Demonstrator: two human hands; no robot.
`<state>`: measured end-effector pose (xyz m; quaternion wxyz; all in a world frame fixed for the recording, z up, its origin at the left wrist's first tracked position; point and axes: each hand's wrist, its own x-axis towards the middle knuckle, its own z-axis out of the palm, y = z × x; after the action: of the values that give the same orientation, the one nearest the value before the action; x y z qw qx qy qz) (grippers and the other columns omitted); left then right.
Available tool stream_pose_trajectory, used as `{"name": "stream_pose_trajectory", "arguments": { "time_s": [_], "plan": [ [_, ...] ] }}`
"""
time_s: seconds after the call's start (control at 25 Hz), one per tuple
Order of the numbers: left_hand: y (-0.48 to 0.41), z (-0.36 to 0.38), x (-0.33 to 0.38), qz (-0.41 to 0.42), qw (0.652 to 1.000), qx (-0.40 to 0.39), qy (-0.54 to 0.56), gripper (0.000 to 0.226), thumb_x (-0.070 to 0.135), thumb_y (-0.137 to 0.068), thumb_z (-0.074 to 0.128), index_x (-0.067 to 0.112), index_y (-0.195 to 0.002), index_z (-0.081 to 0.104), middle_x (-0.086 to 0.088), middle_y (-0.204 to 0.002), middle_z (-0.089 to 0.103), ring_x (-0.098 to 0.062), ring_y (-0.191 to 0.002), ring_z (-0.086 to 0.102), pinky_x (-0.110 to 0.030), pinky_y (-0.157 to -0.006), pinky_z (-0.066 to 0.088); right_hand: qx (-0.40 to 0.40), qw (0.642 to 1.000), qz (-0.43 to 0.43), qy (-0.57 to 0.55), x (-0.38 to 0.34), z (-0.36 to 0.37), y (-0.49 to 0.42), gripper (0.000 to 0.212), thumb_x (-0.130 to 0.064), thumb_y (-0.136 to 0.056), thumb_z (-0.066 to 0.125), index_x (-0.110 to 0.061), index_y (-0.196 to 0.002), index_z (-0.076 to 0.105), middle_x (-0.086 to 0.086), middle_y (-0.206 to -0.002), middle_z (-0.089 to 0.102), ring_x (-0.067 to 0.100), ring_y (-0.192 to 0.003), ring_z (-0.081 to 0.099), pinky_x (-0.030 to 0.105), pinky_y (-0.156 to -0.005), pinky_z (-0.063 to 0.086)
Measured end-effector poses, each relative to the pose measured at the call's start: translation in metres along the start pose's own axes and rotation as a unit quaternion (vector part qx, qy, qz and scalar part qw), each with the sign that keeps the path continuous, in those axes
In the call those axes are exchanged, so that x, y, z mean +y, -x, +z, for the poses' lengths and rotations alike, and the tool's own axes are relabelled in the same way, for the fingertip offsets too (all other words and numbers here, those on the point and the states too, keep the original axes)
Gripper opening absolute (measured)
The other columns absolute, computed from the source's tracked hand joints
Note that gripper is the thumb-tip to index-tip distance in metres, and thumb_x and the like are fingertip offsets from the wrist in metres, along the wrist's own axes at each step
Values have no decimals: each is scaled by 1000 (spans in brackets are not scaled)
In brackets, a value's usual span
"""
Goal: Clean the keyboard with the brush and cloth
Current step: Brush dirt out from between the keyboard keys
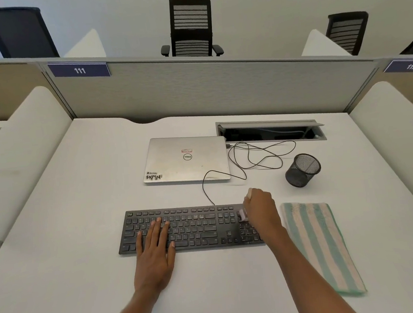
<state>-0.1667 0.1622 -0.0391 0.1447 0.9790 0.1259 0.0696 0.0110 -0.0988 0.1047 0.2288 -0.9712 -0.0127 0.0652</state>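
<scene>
A black keyboard [193, 227] lies flat on the white desk [83, 240] in front of me. My left hand [156, 249] rests flat on its left half, fingers straight. My right hand [260, 210] grips a small pale brush [242, 214] over the number pad at the keyboard's right end; the bristles touch the keys and the handle tip pokes out above my fist. A folded cloth [321, 243] with green and cream stripes lies on the desk just right of the keyboard, apart from both hands.
A shut silver laptop [187, 159] sits behind the keyboard. The keyboard's black cable [250, 158] loops across the desk toward an open cable hatch [270, 131]. A black mesh pen cup [303, 169] stands at right. Grey partitions enclose the desk.
</scene>
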Motion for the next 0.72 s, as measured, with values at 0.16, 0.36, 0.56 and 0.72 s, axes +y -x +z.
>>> {"name": "stream_pose_trajectory", "arguments": {
  "time_s": [0.16,0.36,0.56,0.72],
  "plan": [
    [-1,0,1,2,1000,1,2,62,43,-107,29,23,-167,27,4,-176,16,-14,-163,10,-53,-131,6,20,999,-11,-46,8,7,13,32,-16,-101,46,-16,-69,42,1,-69,51,15,-63,44,29,-52,33],
    [-1,0,-1,-3,1000,1,0,62,42,-107,31,22,-166,28,3,-175,17,-14,-163,9,-53,-131,6,-14,999,13,-31,14,-7,13,27,-16,-99,48,-9,-74,54,5,-72,60,16,-59,50,26,-47,31],
    [-1,0,0,1,1000,4,1,62,42,-108,30,22,-167,27,3,-175,18,-15,-163,10,-53,-131,6,32,997,7,-70,13,-8,7,28,-14,-101,45,-4,-78,58,6,-71,62,15,-60,48,29,-51,37],
    [-1,0,-1,-1,1000,2,-1,62,42,-108,30,22,-167,26,2,-176,17,-15,-163,9,-53,-131,6,-6,1000,25,-1,18,-2,10,25,-12,-99,46,-7,-75,55,5,-73,60,16,-60,47,26,-48,32]
  ]
}}
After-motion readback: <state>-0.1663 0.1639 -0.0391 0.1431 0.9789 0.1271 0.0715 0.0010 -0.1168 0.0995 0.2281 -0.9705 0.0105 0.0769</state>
